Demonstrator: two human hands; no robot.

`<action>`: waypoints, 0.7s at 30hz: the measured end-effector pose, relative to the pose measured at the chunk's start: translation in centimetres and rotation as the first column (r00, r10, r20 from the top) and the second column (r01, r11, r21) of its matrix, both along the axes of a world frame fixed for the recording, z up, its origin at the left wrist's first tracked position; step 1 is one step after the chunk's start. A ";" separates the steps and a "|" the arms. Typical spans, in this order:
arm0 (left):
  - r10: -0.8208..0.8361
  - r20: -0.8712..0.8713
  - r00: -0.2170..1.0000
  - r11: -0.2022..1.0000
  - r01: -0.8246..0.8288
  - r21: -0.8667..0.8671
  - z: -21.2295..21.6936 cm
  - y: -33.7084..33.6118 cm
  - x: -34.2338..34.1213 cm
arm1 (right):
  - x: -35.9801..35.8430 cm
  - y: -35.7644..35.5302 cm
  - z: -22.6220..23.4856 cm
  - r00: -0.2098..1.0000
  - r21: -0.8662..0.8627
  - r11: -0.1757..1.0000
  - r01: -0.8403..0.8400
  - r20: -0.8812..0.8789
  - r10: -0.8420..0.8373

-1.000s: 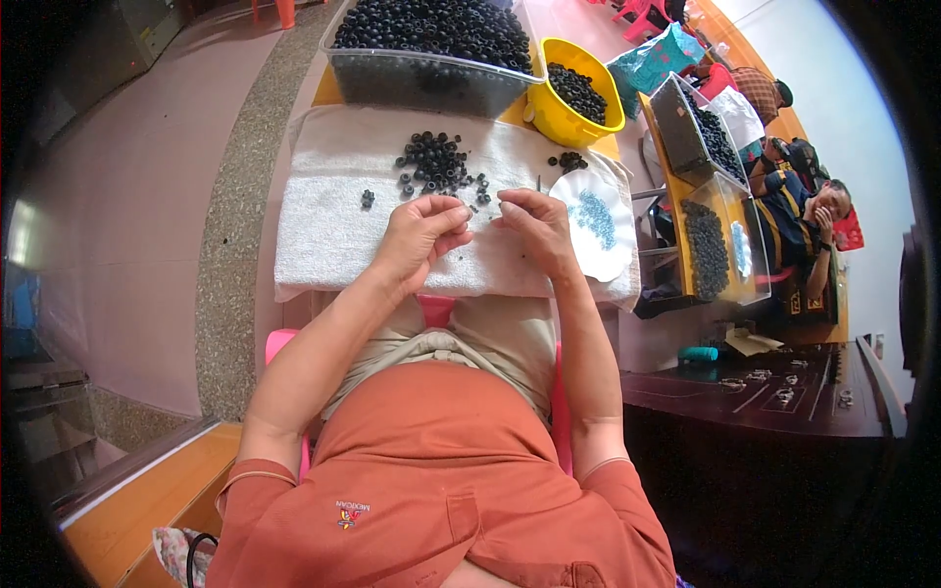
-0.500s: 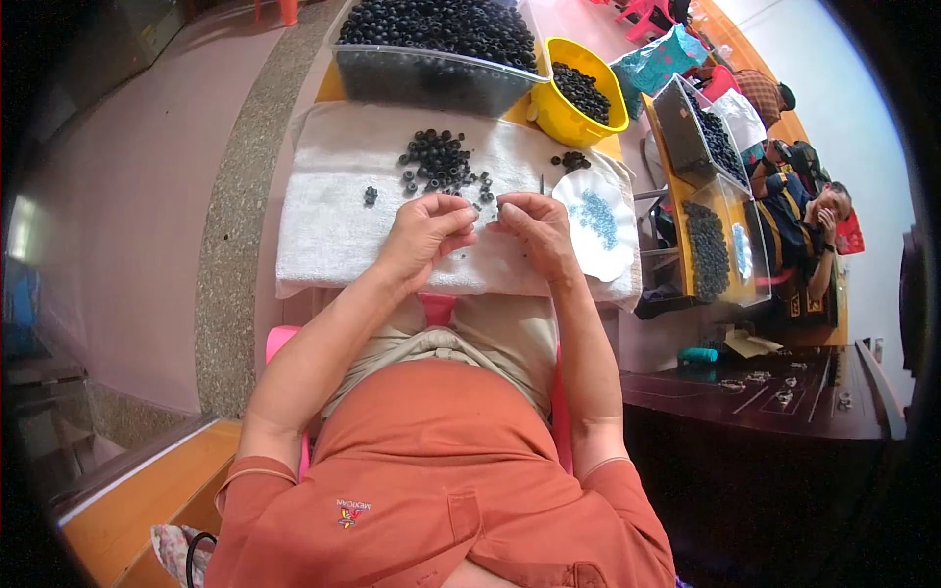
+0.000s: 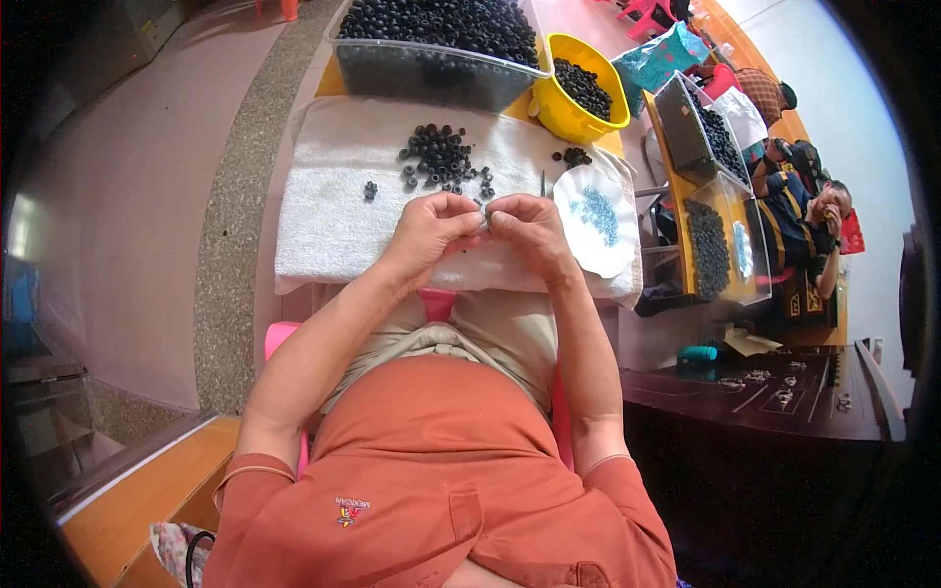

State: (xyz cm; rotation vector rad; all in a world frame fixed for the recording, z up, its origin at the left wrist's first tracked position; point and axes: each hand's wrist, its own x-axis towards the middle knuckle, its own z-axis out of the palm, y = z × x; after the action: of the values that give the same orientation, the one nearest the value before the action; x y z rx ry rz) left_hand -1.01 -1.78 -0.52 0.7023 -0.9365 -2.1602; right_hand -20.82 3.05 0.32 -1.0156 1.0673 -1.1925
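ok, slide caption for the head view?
Left hand and right hand close together over a white towel, black pieces ahead, plate of blue bits at right.

Small greyish piece (image 3: 484,225): pinched where left hand (image 3: 428,227) and right hand (image 3: 532,229) meet, mostly hidden, exact shape unclear | Black ring-like pieces (image 3: 438,157): small, rounded, loosely heaped, some showing open holes, on white cloth (image 3: 333,235) just beyond the hands

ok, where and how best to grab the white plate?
Pinch the plate by its near rim, probably from the near side, keeping it level: it lies flat, that rim is bare, the blue bits spread further in, and black parts sit by its far edge.
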 end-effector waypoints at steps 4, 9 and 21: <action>-0.024 -0.007 1.000 0.998 0.024 -0.052 -0.3 -0.1 0.0 | -0.2 0.1 0.0 0.999 -0.001 1.000 -0.031 0.008 0.031; -0.045 0.015 0.999 0.997 0.045 -0.065 0.0 0.0 0.1 | 0.1 0.2 0.2 0.998 -0.019 0.999 -0.047 -0.039 0.046; -0.027 -0.024 0.999 0.998 0.028 0.057 0.4 0.3 0.2 | 1.5 0.5 0.1 0.999 -0.022 0.999 0.028 0.027 -0.028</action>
State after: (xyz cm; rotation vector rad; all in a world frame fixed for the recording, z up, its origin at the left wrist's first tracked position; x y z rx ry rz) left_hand -0.85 -1.52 -0.16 0.6936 -0.8798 -2.2225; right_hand -19.27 3.53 0.42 -1.0028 1.0524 -1.2401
